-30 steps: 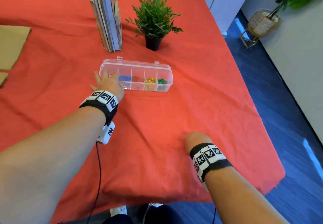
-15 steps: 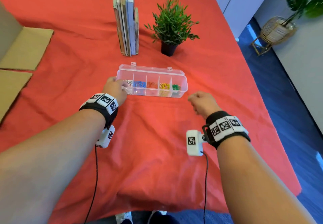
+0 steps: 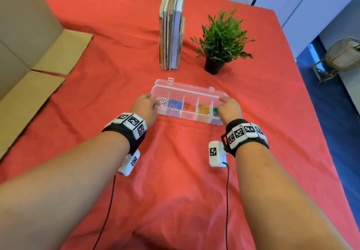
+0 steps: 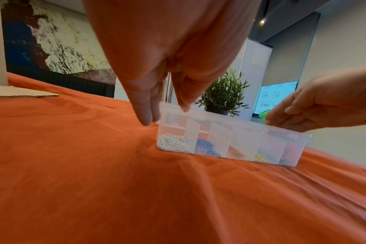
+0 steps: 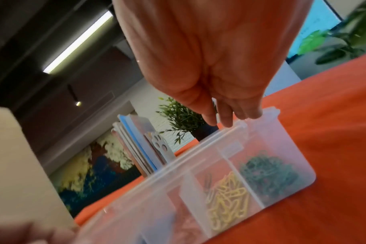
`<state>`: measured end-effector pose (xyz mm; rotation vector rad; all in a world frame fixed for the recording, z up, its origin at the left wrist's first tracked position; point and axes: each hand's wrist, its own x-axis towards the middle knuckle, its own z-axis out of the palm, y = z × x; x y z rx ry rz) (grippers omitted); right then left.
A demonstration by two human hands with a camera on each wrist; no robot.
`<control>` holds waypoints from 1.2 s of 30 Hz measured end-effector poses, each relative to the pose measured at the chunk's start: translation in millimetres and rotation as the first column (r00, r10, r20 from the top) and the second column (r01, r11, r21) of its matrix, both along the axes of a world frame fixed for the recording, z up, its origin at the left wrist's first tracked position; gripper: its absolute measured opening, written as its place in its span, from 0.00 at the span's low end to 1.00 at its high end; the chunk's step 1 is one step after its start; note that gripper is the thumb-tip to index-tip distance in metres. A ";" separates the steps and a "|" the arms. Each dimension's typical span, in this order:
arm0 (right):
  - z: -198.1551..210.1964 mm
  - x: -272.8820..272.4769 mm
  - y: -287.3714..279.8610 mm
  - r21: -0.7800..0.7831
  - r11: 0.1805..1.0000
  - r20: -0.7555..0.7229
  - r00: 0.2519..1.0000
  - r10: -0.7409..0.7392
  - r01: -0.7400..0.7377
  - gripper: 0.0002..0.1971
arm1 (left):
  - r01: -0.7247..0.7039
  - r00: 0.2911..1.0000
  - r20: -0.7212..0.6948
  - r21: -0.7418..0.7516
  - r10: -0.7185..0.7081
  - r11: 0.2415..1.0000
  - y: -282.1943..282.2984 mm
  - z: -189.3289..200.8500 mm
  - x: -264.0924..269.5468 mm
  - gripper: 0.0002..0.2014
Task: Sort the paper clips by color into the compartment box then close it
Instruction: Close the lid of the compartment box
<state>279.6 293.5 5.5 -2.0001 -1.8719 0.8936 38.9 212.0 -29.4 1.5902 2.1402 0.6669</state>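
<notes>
A clear compartment box [image 3: 187, 93] lies on the red cloth with its lid down. Inside, sorted left to right, are white [image 3: 161, 101], blue [image 3: 175, 104], red [image 3: 189, 106], yellow [image 3: 204, 109] and green [image 3: 215, 111] paper clips. My left hand [image 3: 150, 101] is at the box's left end; in the left wrist view its straight fingers [image 4: 148, 115] point down beside the end wall and one fingertip touches the lid. My right hand [image 3: 228, 107] is at the right end, with extended fingers [image 5: 226, 118] resting on the lid's far edge over the green clips [image 5: 267, 173].
Upright books [image 3: 171, 31] and a small potted plant [image 3: 220, 39] stand just behind the box. Flattened cardboard [image 3: 29, 64] lies at the left. The table's right edge [image 3: 303, 93] drops to a blue floor.
My right hand has moved from near the table's front edge forward to the box's right end. My left hand has stayed at the left end.
</notes>
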 end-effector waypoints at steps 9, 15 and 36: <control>-3.5 18.8 14.3 0.114 0.980 -0.119 0.982 -0.148 0.162 0.28 | -0.151 0.986 0.066 -0.016 0.152 0.988 12.0 6.5 -10.1 0.14; -13.1 17.2 26.9 0.207 0.976 0.060 0.995 -0.080 0.066 0.22 | -0.180 0.975 0.124 -0.066 0.187 0.981 16.3 7.4 -13.3 0.17; -17.1 -44.6 -2.2 -0.162 0.901 0.553 0.719 0.421 -0.403 0.26 | -0.201 0.973 0.087 -0.131 0.213 0.971 15.8 14.1 -27.8 0.17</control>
